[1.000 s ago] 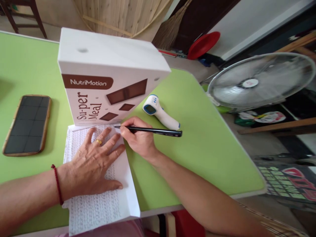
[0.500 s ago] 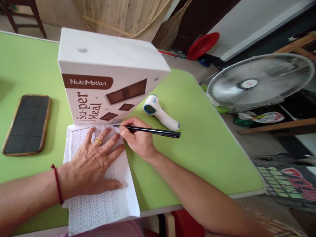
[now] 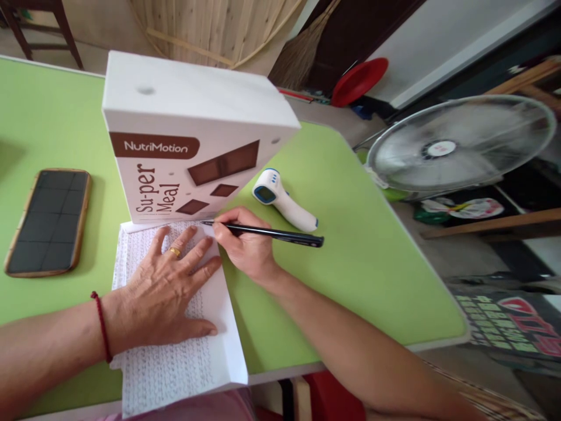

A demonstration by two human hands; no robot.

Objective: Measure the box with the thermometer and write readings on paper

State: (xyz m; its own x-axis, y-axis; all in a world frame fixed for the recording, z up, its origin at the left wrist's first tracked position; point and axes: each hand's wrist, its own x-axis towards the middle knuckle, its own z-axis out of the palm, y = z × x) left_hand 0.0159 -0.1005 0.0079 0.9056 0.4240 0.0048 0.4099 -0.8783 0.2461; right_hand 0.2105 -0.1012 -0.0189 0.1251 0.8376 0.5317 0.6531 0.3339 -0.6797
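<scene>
My left hand (image 3: 169, 298) lies flat with fingers spread on a sheet of paper (image 3: 225, 351) covered in rows of handwriting. A ring and a red cord bracelet (image 3: 100, 326) are on that hand and wrist. In my right hand (image 3: 248, 248) a black pen (image 3: 280, 235) is pinched, its tip at the paper's upper edge beside the box. The white NutriMotion box (image 3: 201, 108) stands upright right behind the paper. Just beyond my right hand rests a white and blue infrared thermometer (image 3: 284, 199).
A smartphone (image 3: 50, 222) in a brown case lies left on the green table (image 3: 363, 280). Past the table's right edge stands a fan (image 3: 442, 146). A red basin-like thing (image 3: 359, 82) and a straw broom (image 3: 300, 49) are behind on the floor side.
The pen's back end has shifted slightly right and down as my right hand moves a little rightward. My left hand, the box and the paper stay in place.
</scene>
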